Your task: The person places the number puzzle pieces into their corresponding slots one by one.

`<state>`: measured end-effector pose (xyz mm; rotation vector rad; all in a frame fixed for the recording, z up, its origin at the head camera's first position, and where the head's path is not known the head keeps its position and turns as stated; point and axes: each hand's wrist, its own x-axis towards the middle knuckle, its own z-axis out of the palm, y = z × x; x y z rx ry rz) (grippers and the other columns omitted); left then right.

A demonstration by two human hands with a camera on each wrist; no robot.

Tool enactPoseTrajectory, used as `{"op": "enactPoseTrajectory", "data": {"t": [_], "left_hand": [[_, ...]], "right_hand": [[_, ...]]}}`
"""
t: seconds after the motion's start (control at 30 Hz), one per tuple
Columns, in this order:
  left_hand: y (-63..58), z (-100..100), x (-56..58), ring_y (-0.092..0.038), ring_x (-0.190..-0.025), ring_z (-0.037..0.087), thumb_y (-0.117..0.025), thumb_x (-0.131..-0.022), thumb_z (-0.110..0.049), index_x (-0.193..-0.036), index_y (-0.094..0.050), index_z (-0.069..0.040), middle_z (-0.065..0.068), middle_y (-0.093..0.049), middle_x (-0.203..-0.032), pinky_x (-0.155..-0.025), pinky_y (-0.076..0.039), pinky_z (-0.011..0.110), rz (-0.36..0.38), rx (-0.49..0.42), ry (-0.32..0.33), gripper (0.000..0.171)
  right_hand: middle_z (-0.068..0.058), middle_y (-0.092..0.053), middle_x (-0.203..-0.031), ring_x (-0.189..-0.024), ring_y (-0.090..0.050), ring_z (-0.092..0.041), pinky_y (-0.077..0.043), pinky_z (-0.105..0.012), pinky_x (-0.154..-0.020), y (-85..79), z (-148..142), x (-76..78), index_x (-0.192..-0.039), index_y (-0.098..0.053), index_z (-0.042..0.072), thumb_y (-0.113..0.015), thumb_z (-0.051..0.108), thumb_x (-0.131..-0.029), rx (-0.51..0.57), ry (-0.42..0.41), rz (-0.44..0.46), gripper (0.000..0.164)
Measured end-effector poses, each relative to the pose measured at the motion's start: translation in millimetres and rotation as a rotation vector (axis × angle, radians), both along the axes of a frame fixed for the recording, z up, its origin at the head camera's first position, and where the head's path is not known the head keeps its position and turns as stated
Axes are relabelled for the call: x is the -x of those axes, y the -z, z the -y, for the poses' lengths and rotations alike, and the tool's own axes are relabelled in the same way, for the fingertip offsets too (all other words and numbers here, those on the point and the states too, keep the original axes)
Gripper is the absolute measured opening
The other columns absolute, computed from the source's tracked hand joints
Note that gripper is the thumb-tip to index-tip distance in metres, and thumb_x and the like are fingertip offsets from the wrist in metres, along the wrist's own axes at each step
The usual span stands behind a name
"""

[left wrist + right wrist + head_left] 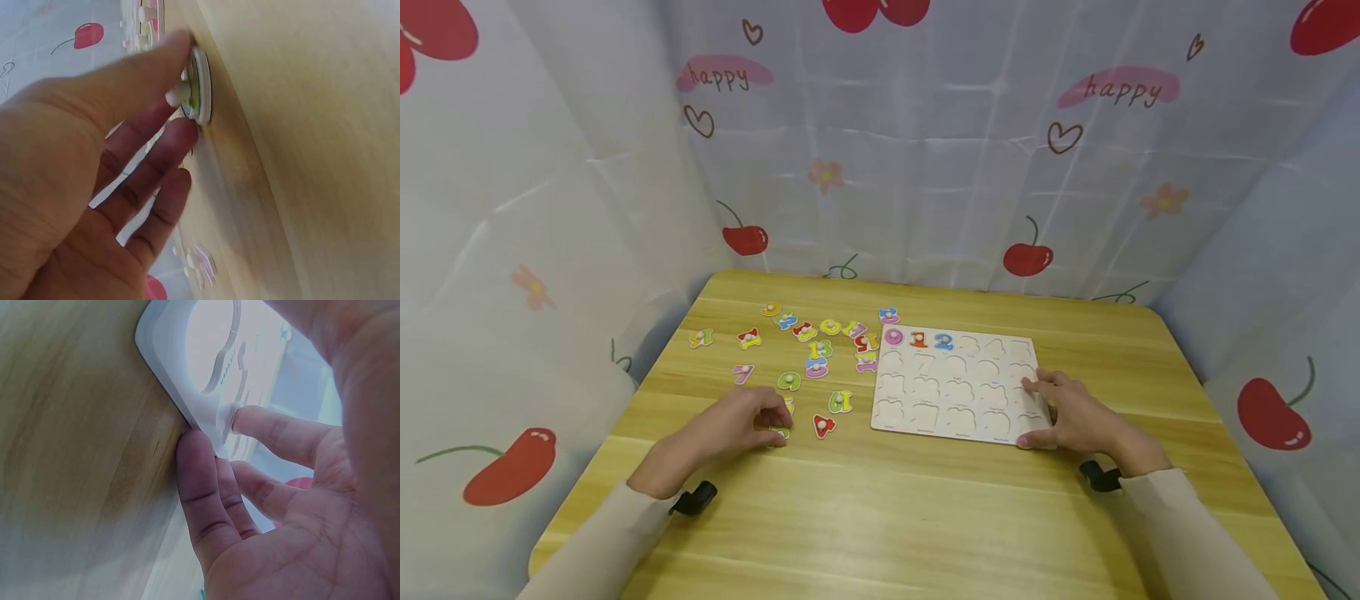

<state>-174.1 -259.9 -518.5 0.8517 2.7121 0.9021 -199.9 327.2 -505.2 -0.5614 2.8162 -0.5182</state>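
Observation:
My left hand (748, 419) reaches over a green number piece (195, 87) on the table, thumb on one side and fingers on the other. The piece's pale knob (178, 95) shows between them, with a gap still visible. Across the table, my right hand (1078, 421) rests at the right end of a white number puzzle board (955, 429). Its thumb and a fingertip lie on the board, while another finger (199, 469) touches the edge. A purple 0 (893, 337), a red 1 (918, 340) and a blue 2 (943, 342) sit in the top row's recesses.
Loose knobbed number pieces lie scattered left of the board, among them a red 4 (823, 427), a green-yellow 19 (840, 402), a purple 7 (742, 374) and a blue piece (889, 316) by the board's back corner. Curtains (925, 208) surround the wooden table (880, 517).

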Motion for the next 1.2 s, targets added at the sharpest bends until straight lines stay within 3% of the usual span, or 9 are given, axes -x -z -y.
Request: {"op": "enactPoseTrajectory", "data": {"t": [0.2,0.33,0.5,0.67,0.8,0.9,1.0,1.2], "left_hand": [[-2.9,-0.9,2.8,-0.080,-0.101,0.010,-0.101,-0.092,-0.018,-0.110,-0.085,-0.018,-0.009,-0.082,-0.108,-0.094,-0.068,0.033,-0.063,0.029,-0.036,0.024],[-4.8,0.1,0.5,-0.072,-0.086,0.004,-0.104,-0.090,-0.024,-0.096,-0.079,-0.020,-0.009,-0.074,-0.095,-0.082,-0.063,0.028,-0.123,0.065,-0.086,0.026],[-7.5,1.6,-1.1,-0.061,-0.074,-0.003,-0.101,-0.093,-0.019,-0.088,-0.076,-0.022,-0.014,-0.071,-0.081,-0.070,-0.057,0.023,-0.098,0.068,-0.108,0.026],[-5.8,2.0,-1.8,-0.064,-0.078,-0.006,-0.099,-0.095,-0.015,-0.090,-0.079,-0.024,-0.016,-0.075,-0.086,-0.074,-0.059,0.023,-0.101,0.059,-0.108,0.022],[-5.5,-2.6,-0.6,-0.070,-0.085,-0.001,-0.098,-0.095,-0.013,-0.093,-0.082,-0.026,-0.017,-0.077,-0.090,-0.084,-0.063,0.030,-0.184,0.045,-0.115,0.021],[-9.0,-11.1,2.6,-0.076,-0.089,0.008,-0.098,-0.095,-0.010,-0.097,-0.084,-0.023,-0.014,-0.080,-0.094,-0.091,-0.062,0.039,-0.277,0.027,-0.113,0.018],[-13.7,-23.1,7.7,-0.079,-0.092,0.018,-0.096,-0.095,-0.006,-0.100,-0.085,-0.018,-0.008,-0.082,-0.097,-0.090,-0.061,0.044,-0.347,-0.014,-0.101,0.016],[-22.6,-56.9,21.7,-0.081,-0.095,0.022,-0.092,-0.097,0.001,-0.104,-0.085,-0.010,0.002,-0.080,-0.101,-0.085,-0.070,0.045,-0.383,-0.110,-0.075,0.014]], "right_hand": [[-0.044,-0.041,-0.175,-0.153,-0.047,-0.069,-0.046,-0.084,-0.122,1.9,-2.3,1.2,-0.171,-0.052,-0.005,-0.103,0.054,-0.085,0.007,-0.003,-0.006,0.116],[-0.044,-0.041,-0.175,-0.153,-0.047,-0.071,-0.046,-0.084,-0.121,0.1,-1.9,1.9,-0.170,-0.053,-0.006,-0.103,0.054,-0.086,0.024,-0.018,-0.017,0.115],[-0.044,-0.041,-0.175,-0.153,-0.046,-0.072,-0.045,-0.085,-0.121,-1.2,-1.7,1.5,-0.170,-0.053,-0.006,-0.103,0.054,-0.086,0.022,-0.014,-0.019,0.115],[-0.044,-0.040,-0.176,-0.154,-0.045,-0.072,-0.045,-0.085,-0.122,0.1,-1.6,1.2,-0.171,-0.052,-0.005,-0.103,0.055,-0.086,0.023,-0.013,-0.012,0.116],[-0.044,-0.040,-0.176,-0.154,-0.045,-0.072,-0.045,-0.085,-0.122,0.0,-1.6,0.9,-0.171,-0.052,-0.005,-0.103,0.055,-0.086,0.023,-0.013,-0.009,0.116],[-0.044,-0.040,-0.176,-0.154,-0.045,-0.073,-0.044,-0.085,-0.122,0.0,-2.2,0.4,-0.171,-0.052,-0.005,-0.103,0.055,-0.086,0.026,-0.009,-0.005,0.116],[-0.044,-0.040,-0.176,-0.155,-0.045,-0.073,-0.044,-0.085,-0.122,0.5,-2.8,0.0,-0.171,-0.052,-0.005,-0.103,0.055,-0.086,0.028,-0.008,-0.008,0.115],[-0.044,-0.040,-0.176,-0.154,-0.045,-0.073,-0.043,-0.085,-0.122,2.9,-2.6,0.4,-0.170,-0.053,-0.006,-0.103,0.055,-0.086,0.034,-0.016,-0.020,0.115]]}}
